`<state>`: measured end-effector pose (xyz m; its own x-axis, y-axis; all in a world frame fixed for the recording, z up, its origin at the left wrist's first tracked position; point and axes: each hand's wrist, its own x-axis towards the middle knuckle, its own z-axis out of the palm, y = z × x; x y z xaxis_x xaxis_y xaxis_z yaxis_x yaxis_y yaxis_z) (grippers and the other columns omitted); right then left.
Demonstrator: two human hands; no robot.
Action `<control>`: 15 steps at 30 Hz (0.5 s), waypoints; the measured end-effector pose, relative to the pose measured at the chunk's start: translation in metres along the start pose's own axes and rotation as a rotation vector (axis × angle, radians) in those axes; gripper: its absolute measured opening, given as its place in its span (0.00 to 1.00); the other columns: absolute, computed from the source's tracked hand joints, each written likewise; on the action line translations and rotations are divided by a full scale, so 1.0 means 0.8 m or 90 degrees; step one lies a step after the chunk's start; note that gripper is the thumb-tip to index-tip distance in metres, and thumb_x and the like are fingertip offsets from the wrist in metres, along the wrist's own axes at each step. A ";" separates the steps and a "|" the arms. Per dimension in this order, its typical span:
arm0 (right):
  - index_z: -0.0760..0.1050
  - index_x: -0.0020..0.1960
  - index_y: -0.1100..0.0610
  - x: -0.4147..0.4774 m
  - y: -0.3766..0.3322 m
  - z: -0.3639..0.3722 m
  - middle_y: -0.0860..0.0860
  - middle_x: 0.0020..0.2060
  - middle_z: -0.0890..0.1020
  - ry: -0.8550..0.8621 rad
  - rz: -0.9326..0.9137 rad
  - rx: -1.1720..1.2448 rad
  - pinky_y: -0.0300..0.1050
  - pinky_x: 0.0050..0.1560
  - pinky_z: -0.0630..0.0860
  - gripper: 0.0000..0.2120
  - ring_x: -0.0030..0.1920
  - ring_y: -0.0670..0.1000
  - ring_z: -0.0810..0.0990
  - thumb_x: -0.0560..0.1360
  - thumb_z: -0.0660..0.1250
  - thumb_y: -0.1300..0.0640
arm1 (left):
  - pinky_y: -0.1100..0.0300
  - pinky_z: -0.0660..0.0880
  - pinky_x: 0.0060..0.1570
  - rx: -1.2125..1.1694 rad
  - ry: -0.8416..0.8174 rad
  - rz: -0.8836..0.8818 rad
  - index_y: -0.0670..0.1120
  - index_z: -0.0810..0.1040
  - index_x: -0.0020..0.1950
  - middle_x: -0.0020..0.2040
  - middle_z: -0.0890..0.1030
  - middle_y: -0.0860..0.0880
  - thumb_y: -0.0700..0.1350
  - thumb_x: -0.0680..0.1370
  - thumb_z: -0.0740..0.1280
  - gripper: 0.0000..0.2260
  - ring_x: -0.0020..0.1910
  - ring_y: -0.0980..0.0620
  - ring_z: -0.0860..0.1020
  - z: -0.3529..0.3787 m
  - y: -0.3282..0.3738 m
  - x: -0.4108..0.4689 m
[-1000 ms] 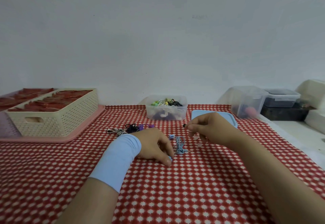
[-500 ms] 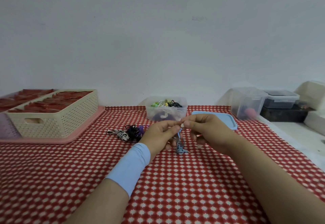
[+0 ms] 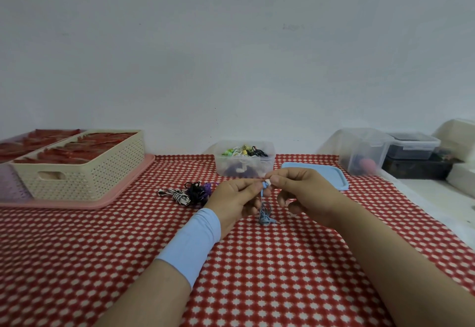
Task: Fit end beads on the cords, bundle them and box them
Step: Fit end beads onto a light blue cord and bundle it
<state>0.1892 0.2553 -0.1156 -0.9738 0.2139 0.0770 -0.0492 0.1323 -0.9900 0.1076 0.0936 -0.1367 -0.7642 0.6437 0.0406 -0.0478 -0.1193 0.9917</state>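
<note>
Since a second ago the left hand (image 3: pixel 235 198) has come up off the cloth and met the right hand (image 3: pixel 307 193) at the centre of the frame, and the blue cord (image 3: pixel 264 215) has been lifted with it. The left thumb and forefinger pinch the top end of that cord; the rest hangs straight down between the two hands, its bundled lower part touching the red-and-white tablecloth (image 3: pixel 257 275). The right hand's thumb and forefinger pinch a small white bead (image 3: pixel 267 181) right against the cord's top end, with its other fingers curled below. Whether the bead is already on the cord cannot be told.

A pale blue wristband (image 3: pixel 195 239) circles the left wrist. Just left of the hands lie three finished bundles: a black-and-white one (image 3: pixel 178 195), a black one (image 3: pixel 195 190) and a purple one (image 3: pixel 207 188). Behind the hands stands a clear box (image 3: pixel 244 167) holding mixed coloured cords, its blue lid (image 3: pixel 334 176) flat on the cloth to the right. At the left edge a cream basket (image 3: pixel 84 170) sits on a pink tray (image 3: pixel 123 194).
</note>
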 end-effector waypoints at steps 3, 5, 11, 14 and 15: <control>0.86 0.52 0.59 -0.003 -0.001 0.002 0.56 0.44 0.87 0.015 -0.032 -0.050 0.38 0.26 0.70 0.08 0.31 0.48 0.76 0.80 0.68 0.58 | 0.66 0.75 0.32 0.000 0.012 -0.005 0.42 0.82 0.54 0.40 0.84 0.49 0.42 0.81 0.65 0.08 0.31 0.57 0.76 0.000 0.000 0.000; 0.86 0.50 0.60 -0.003 -0.002 0.002 0.56 0.43 0.87 0.027 -0.057 -0.073 0.40 0.25 0.71 0.07 0.30 0.47 0.77 0.79 0.69 0.59 | 0.66 0.75 0.31 -0.003 0.014 -0.013 0.40 0.82 0.56 0.40 0.83 0.48 0.42 0.81 0.65 0.09 0.30 0.57 0.76 0.000 0.000 0.000; 0.87 0.50 0.59 -0.004 -0.003 -0.001 0.57 0.45 0.87 0.018 -0.035 -0.063 0.40 0.27 0.70 0.07 0.32 0.49 0.77 0.78 0.71 0.59 | 0.67 0.74 0.30 -0.010 -0.012 -0.027 0.40 0.82 0.53 0.37 0.81 0.49 0.42 0.81 0.64 0.08 0.30 0.58 0.74 -0.001 0.001 -0.001; 0.86 0.52 0.60 -0.005 -0.004 -0.001 0.56 0.44 0.87 -0.016 0.009 -0.021 0.39 0.27 0.69 0.09 0.33 0.49 0.78 0.77 0.70 0.57 | 0.67 0.74 0.30 -0.007 -0.024 -0.023 0.40 0.82 0.52 0.37 0.81 0.50 0.42 0.81 0.64 0.08 0.30 0.58 0.74 0.000 0.001 -0.002; 0.86 0.52 0.60 -0.005 -0.004 -0.001 0.55 0.44 0.87 -0.024 0.016 -0.017 0.38 0.27 0.69 0.09 0.33 0.49 0.79 0.77 0.70 0.57 | 0.67 0.74 0.30 -0.012 -0.027 -0.022 0.40 0.82 0.52 0.36 0.81 0.50 0.41 0.81 0.64 0.08 0.30 0.58 0.74 -0.001 0.001 -0.003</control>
<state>0.1934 0.2551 -0.1128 -0.9823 0.1808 0.0478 -0.0198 0.1537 -0.9879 0.1090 0.0917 -0.1359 -0.7338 0.6793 0.0116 -0.0862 -0.1101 0.9902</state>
